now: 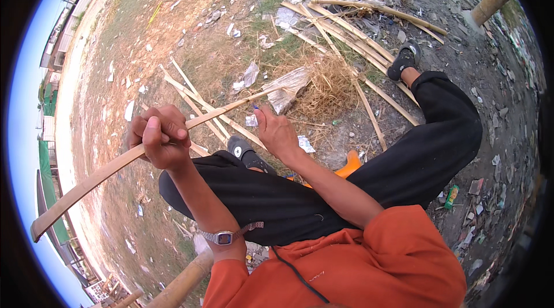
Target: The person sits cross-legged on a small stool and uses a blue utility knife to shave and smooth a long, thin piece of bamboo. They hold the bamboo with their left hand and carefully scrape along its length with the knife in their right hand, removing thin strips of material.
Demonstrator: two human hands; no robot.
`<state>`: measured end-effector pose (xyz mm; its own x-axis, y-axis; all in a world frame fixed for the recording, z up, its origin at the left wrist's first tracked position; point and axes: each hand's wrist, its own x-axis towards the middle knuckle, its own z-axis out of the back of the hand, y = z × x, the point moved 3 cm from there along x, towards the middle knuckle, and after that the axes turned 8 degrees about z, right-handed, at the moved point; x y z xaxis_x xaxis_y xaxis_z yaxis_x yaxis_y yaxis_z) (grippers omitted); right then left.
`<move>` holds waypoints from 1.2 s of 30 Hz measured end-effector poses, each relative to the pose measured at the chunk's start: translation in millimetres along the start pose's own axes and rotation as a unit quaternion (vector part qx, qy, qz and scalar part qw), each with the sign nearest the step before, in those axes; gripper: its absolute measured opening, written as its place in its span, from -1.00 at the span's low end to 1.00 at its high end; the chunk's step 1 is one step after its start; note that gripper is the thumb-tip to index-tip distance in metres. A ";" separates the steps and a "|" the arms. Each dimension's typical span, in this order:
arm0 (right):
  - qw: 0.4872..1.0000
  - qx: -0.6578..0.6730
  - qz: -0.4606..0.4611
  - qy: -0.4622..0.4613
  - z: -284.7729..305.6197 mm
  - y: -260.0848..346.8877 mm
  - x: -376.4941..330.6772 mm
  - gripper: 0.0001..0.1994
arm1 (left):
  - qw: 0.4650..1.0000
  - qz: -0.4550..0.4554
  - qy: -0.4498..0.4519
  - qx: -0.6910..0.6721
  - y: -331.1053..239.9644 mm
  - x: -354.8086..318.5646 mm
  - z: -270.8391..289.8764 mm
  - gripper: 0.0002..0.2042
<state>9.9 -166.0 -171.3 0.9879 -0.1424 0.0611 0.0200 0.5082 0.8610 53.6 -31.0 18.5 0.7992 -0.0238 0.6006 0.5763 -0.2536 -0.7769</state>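
Observation:
A long, split bamboo strip point(92, 183) slants across the view, from low at the left up to the middle. My left hand point(161, 137) is closed around it, thumb on top, and a metal-banded wristwatch point(224, 238) sits on that forearm. Close below the strip's far end, my right hand point(280, 135) has its fingers curled. A small blue bit point(255, 107) shows at its fingertips; what the hand grips is mostly hidden. Just beyond it lie a heap of thin bamboo shavings point(332, 86) and a crumpled pale sheet point(287, 90).
Several bamboo strips point(352, 36) lie at the upper right, and more strips point(199, 100) beyond my left hand. An orange curved object point(350, 163) shows between my legs. A thick bamboo pole point(184, 281) is at lower left, a post point(492, 2) at upper right. Litter dots the ground.

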 end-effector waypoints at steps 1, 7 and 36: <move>1.000 -0.019 -0.016 -0.009 -4.7 -15.7 0.3 -0.64 | 1.000 -0.001 -0.003 -0.002 0.6 0.6 2.9 -0.73; 0.999 0.028 0.027 -0.011 -1.8 2.7 -2.7 -0.64 | 1.000 0.000 -0.002 0.014 -1.6 -2.9 -0.7 -0.74; 0.997 0.015 -0.050 0.061 -9.6 -25.1 4.1 -0.56 | 0.999 0.011 -0.002 0.040 -4.2 -3.8 -10.0 -0.73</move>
<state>14.9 -171.1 -197.6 0.9925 -0.0863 -0.0864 0.1170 0.4698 0.8750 46.4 -39.5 21.4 0.8122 -0.0247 0.5829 0.5706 -0.1752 -0.8024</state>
